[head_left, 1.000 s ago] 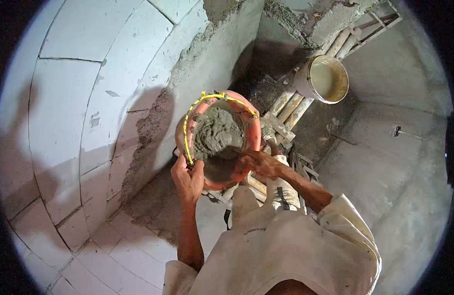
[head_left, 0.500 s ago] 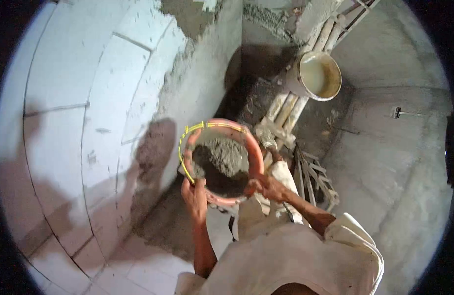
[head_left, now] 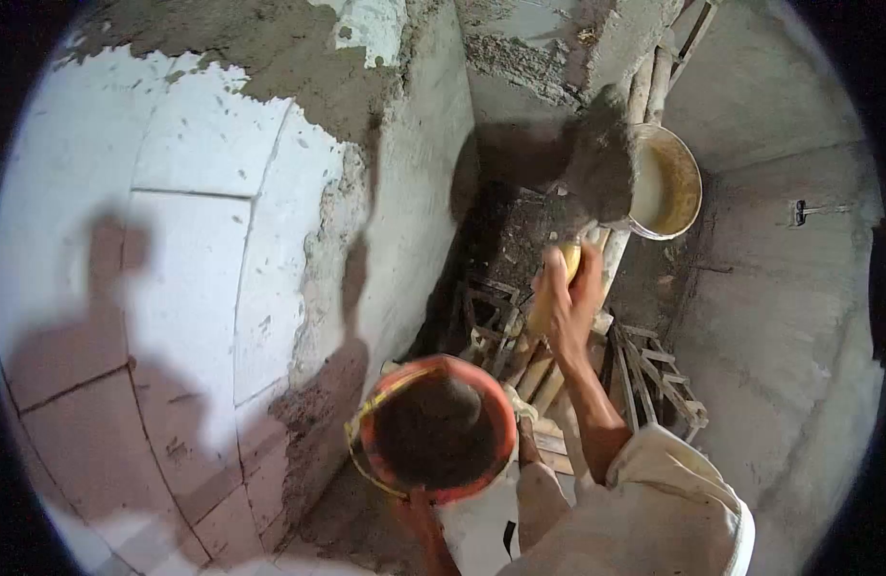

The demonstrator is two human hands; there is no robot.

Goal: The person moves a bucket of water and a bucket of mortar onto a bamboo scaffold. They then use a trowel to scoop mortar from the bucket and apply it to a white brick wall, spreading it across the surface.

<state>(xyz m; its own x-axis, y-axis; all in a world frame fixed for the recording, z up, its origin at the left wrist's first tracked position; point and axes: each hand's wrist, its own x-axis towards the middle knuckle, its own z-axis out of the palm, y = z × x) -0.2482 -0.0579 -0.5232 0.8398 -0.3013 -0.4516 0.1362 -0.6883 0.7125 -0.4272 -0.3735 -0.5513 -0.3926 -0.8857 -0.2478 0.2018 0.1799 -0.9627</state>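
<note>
Seen from above, the right hand (head_left: 566, 302) is raised, its grip closed round the yellow handle of a trowel (head_left: 570, 259) heaped with grey mortar (head_left: 601, 154); the left hand (head_left: 419, 514) holds an orange pan (head_left: 505, 427) of mortar by its near rim; a white bucket (head_left: 697, 187) stands beyond; a partly plastered block wall (head_left: 193, 259) rises at left.

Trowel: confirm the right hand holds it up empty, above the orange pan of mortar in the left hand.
Wrong on one count: the head view shows the trowel loaded with a heap of grey mortar, not empty. The right hand does hold it up, above the orange pan in the left hand.
</note>
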